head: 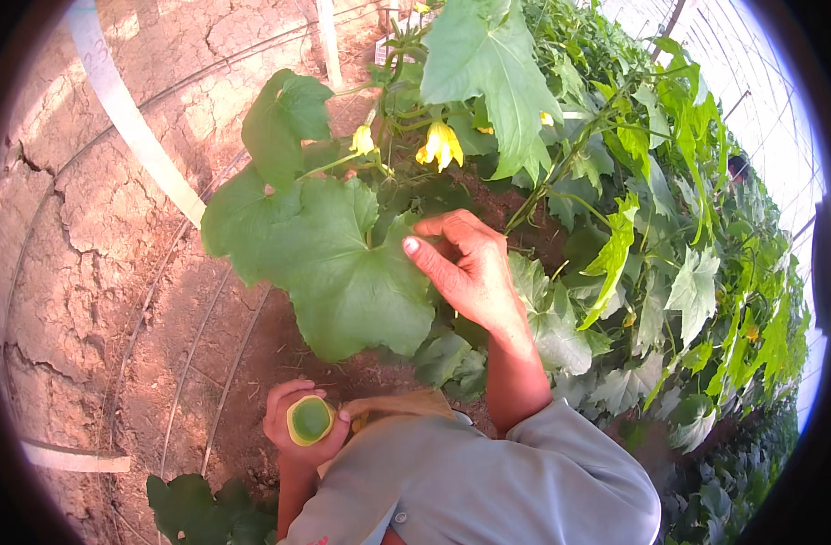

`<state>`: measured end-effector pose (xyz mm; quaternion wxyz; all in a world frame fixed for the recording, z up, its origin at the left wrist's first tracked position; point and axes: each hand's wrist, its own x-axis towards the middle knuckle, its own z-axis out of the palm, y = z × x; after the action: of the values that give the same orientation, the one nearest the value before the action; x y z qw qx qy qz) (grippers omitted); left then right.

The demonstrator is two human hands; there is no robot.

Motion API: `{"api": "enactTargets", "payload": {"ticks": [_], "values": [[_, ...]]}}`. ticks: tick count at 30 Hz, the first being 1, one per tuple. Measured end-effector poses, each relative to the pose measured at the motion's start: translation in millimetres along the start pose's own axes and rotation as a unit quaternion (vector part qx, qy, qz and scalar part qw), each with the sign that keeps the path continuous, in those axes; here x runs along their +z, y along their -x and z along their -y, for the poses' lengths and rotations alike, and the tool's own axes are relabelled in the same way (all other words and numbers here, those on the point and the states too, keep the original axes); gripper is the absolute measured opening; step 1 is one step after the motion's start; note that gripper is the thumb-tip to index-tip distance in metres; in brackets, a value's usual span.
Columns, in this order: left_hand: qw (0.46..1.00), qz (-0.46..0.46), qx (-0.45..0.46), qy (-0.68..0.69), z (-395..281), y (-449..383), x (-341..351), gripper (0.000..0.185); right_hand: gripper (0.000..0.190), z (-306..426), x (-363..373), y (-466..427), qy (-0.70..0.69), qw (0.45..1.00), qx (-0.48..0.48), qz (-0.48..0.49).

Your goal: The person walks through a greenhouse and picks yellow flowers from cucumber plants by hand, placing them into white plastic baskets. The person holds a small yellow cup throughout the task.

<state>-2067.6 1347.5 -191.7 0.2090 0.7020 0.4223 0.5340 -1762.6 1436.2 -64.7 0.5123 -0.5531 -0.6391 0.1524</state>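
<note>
With thumb and forefinger, my right hand [466, 262] pinches the right edge of a large green lobed leaf [361, 272]. Below and left of it, my left hand [299, 422] is wrapped around a small yellow-rimmed container [310, 420], whose round top shows green. Above the leaf hang a yellow flower [441, 146] with drooping petals and a smaller yellow flower [363, 139]. Another broad leaf [490, 75] hangs over the flowers. Some fingertips of my right hand are partly hidden behind its thumb and the leaf.
Dense vines [660, 272] fill the right side beneath a netted or framed greenhouse wall [749, 75]. Dry, cracked soil [74, 272] lies at left, crossed by thin lines or hoses and a pale strip [139, 136]. A second pale strip [78, 458] is at lower left.
</note>
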Motion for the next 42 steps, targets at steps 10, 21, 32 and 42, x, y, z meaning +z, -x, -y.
{"api": "enactTargets", "payload": {"ticks": [10,21,32,42], "values": [[0.997,-0.023,0.063,-0.029,-1.9,-36.3,48.0,0.029,0.022,-75.9,-30.2,-58.6,-0.127,0.988,0.067,-0.061],[1.0,0.014,0.022,-0.016,35.1,-38.9,31.1,0.049,0.067,-42.4,-10.8,-108.6,0.083,0.993,0.043,-0.076],[0.994,-0.028,-0.098,0.046,101.4,-63.7,-38.9,0.046,0.047,-48.1,56.9,-120.2,0.297,0.904,-0.223,-0.213],[0.983,-0.038,-0.159,0.088,118.0,-76.0,-53.8,0.052,0.039,-20.0,58.7,-127.3,0.442,0.87,-0.141,-0.168]]}}
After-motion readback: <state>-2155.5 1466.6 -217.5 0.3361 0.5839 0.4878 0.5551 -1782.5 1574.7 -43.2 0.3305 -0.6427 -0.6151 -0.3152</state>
